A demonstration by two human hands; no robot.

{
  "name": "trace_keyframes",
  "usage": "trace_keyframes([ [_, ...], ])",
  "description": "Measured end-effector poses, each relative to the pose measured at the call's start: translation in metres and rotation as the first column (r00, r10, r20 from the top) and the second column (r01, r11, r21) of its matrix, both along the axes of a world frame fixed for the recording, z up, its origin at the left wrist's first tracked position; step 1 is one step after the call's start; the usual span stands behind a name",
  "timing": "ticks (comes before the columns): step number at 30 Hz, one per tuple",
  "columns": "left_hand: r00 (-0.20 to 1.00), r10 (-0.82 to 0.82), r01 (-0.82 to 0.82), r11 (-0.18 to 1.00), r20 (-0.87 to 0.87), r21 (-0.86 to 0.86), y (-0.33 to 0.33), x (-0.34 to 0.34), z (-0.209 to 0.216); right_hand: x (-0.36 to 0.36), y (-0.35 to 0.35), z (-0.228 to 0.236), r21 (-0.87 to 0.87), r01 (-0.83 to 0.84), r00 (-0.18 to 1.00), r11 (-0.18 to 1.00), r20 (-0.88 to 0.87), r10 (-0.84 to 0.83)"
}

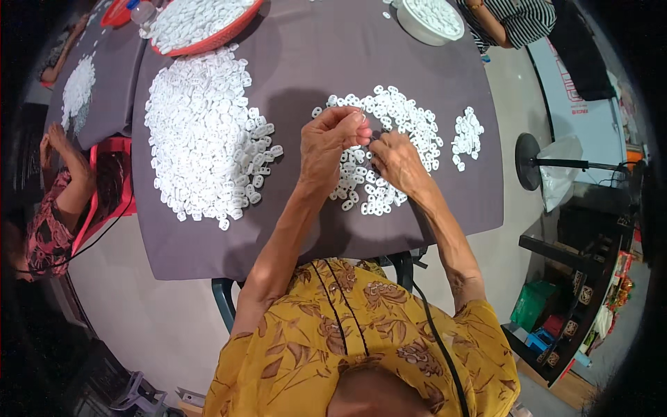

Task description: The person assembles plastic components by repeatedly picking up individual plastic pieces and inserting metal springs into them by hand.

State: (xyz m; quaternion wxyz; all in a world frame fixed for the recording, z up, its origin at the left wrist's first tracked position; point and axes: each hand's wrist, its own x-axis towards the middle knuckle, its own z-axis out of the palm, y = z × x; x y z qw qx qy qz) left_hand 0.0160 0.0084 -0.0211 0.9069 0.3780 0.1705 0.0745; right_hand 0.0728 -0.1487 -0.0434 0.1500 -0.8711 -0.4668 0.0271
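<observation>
My left hand [328, 147] is raised over the table, thumb and forefinger pinched on a small white plastic piece, of which only a bit shows at the fingertips. Close beside it, my right hand [401, 165] has its fingers curled together; whatever they hold is hidden. Beneath and around both hands spreads a loose group of small white oval plastic pieces [417, 128] with dark holes or marks. To the left lies a much bigger heap of the same white pieces [198, 132]. A small cluster of them [467, 135] sits apart at the right.
A red basket [229, 31] and a white tub [422, 31], both full of white pieces, stand at the table's [299, 243] far side. Another person's arm [76, 174] is at the left, by a smaller heap; a striped sleeve [531, 24] shows far right. A black stand [528, 161] is beyond the right edge.
</observation>
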Motion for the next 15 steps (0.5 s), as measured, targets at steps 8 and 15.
trace_keyframes([
  [8, 0.999, -0.034, 0.034, 0.999, 0.001, 0.037, -0.002, -0.004, 0.011, 0.007, -0.005, 0.031, 0.21, 0.521, 0.596, 0.827, -0.783, -0.177],
  [15, 0.998, -0.055, 0.052, 0.995, 0.022, 0.086, -0.008, -0.005, 0.027, 0.025, 0.001, 0.071, 0.372, 0.595, 0.415, 0.712, -0.901, 0.124],
])
